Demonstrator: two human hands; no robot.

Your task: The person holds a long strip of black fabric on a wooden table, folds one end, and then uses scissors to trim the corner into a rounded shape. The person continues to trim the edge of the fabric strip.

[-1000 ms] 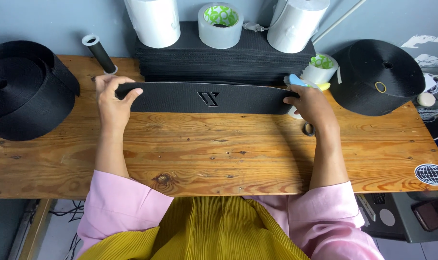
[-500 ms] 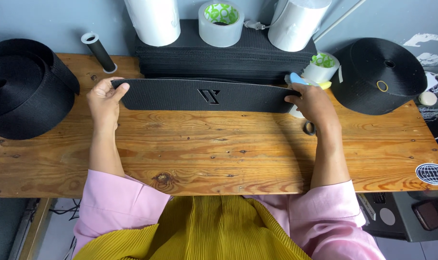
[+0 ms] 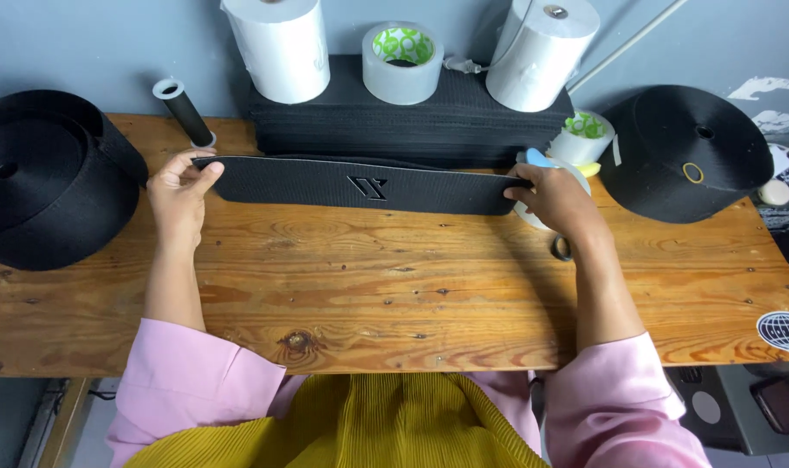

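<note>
Item: long black foam strip, near desk back edge. Left hand, right hand each pinch one end. Looks light, bendy, matte; you grip ends, support middle.

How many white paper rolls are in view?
2. One white roll stands on the black stack's left end, the other white roll on its right end.

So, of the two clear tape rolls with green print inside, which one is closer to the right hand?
The smaller tape roll on the wooden table, just beyond the right hand. The bigger tape roll sits higher, on the black stack between two white rolls.
</note>
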